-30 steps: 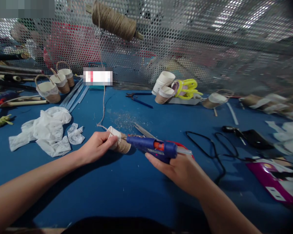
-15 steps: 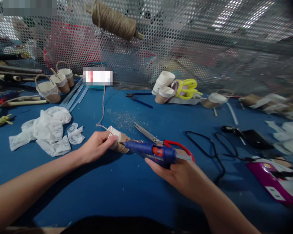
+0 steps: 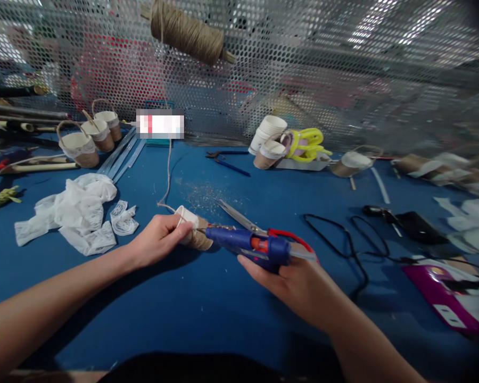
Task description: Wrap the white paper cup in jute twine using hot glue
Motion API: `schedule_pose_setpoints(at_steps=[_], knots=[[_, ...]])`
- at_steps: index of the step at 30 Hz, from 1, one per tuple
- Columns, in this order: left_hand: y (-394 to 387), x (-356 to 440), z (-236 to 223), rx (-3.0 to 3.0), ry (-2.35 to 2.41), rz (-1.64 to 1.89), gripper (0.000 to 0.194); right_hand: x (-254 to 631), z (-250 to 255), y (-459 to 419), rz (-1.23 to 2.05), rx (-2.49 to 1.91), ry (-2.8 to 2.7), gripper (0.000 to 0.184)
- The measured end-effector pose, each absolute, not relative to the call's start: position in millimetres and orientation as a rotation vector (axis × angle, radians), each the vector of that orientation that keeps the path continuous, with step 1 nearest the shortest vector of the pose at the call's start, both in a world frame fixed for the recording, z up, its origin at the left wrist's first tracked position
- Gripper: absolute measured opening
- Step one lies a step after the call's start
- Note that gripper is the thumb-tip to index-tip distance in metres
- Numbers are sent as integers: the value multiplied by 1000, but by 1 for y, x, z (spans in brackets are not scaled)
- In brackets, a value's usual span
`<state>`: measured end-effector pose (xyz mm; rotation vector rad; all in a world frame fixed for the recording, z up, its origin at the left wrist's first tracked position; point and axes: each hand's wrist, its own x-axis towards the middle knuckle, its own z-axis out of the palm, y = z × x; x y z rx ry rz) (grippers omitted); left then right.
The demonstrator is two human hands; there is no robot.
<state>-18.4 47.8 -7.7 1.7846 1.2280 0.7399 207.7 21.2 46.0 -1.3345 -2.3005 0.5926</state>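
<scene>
My left hand (image 3: pixel 156 240) grips a small paper cup (image 3: pixel 192 232) lying on its side, partly wrapped in brown twine. A strand of twine (image 3: pixel 168 170) runs from the cup up to a spool (image 3: pixel 187 35) hung on the mesh screen. My right hand (image 3: pixel 299 282) holds a blue glue gun (image 3: pixel 249 244) with an orange trigger. Its nozzle touches the wrapped side of the cup. Red-handled scissors (image 3: pixel 255 227) lie on the blue table (image 3: pixel 207 308) just behind the gun.
White lace scraps (image 3: pixel 74 213) lie at the left. Finished little cup baskets (image 3: pixel 88 135) stand at the back left, stacked cups (image 3: pixel 266 136) and yellow scissors (image 3: pixel 306 144) at the back centre. Black cables (image 3: pixel 349 246) and a purple package (image 3: pixel 451 295) lie at the right.
The glue gun dipped slightly left along the cup, then came back a little to the right. My left hand and the cup have stayed put.
</scene>
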Motion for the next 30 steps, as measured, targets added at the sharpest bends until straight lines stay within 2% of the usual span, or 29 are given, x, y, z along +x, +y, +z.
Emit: schedule_pose_setpoints(at_steps=[4,15,18,24,30], knots=[[48,-18,-8,1763,1233,740,37,207,46,19,653,-1380,-2308,16],[47,-19,-6,1807,1195,733,37,207,47,30,447,-1283,-2340,22],[46,-19,-8,1809,1205,741,37,208,42,33,295,-1230,-2380,28],[47,-20,-9,1852,1176,764,36,215,36,37,-255,-886,-2600,36],[46,-19,-5,1858,1166,745,35,215,37,39,-89,-1087,-2644,25]])
